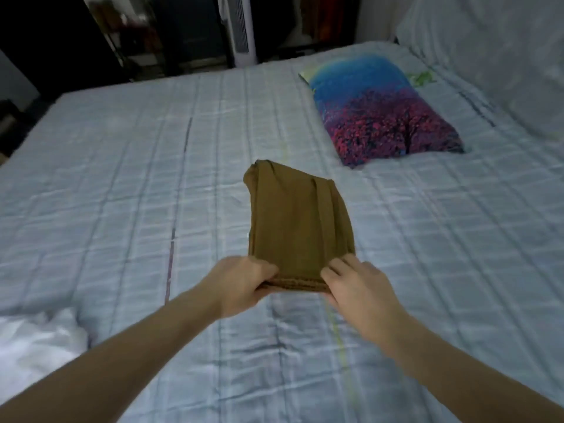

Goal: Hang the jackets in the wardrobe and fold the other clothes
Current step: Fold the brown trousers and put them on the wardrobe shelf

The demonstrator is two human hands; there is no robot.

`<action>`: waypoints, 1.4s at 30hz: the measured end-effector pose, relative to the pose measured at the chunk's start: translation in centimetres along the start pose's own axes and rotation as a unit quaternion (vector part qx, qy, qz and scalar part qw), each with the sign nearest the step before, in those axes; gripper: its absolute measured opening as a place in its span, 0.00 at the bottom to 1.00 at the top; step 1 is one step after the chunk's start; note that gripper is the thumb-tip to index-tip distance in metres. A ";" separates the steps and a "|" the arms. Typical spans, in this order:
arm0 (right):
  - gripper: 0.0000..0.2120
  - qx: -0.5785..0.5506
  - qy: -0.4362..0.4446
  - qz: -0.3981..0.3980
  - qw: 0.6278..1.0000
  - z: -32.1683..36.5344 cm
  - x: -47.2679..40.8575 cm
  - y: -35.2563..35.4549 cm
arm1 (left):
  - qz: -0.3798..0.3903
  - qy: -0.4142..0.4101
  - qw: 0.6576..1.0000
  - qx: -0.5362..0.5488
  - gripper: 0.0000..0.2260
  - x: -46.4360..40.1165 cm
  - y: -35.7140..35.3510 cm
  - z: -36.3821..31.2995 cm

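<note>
One folded brown garment (300, 227) is all that lies in the middle of the bed (122, 178), a flat oblong bundle whose long axis runs from about six o'clock, nearest the person, toward twelve o'clock, leaning slightly to eleven. Its far end, narrower and a little rumpled, points up the bed toward the dark furniture at the back; its near end, a thick stack of layered edges, faces the person. Two bare hands hold that near end. At seven o'clock of the bundle, the left hand (244, 283) has its fingers curled under the stacked edge and its thumb laid on top, pinching the corner. At five o'clock, the right hand (355, 285) grips the other corner the same way, fingers bent over the cloth. Whether the near end rests on the sheet or is lifted just clear of it I cannot tell; the far part lies on the checked pale-blue sheet. One pillow (384, 111), printed in blue at the top and red-purple below, sits at two o'clock from the garment, well apart from it, with its long axis slanting from eleven to five. One heap of white cloth (33, 346) lies at the lower left edge, at eight o'clock. One white tower fan (241, 29) stands beyond the bed at twelve o'clock.
</note>
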State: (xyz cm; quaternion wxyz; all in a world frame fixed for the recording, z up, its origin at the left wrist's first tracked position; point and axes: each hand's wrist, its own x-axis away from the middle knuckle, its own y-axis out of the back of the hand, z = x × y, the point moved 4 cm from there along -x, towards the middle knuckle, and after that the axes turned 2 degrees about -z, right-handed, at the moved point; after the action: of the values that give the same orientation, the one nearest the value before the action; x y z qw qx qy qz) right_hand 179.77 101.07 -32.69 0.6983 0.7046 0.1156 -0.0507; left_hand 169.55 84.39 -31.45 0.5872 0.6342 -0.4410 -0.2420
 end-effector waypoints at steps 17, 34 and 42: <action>0.20 -0.156 0.077 0.443 0.880 13.0 23.3 -7.6 | 0.321 0.005 0.912 0.254 0.08 17.5 -21.8 -10.3; 0.15 -0.534 -0.318 0.174 0.764 0.3 4.8 -12.0 | 0.029 0.279 0.784 0.554 0.10 3.0 -14.6 4.8; 0.18 -0.394 -0.303 0.147 0.855 -1.8 0.8 -16.4 | -0.048 0.307 0.877 0.367 0.15 -2.4 -15.7 7.8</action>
State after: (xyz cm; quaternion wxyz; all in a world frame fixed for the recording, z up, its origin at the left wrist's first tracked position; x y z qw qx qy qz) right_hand 176.50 102.91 -48.80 0.9174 0.3284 -0.1966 -0.1088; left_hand 166.24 81.04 -48.49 0.4054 0.8671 -0.2649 0.1164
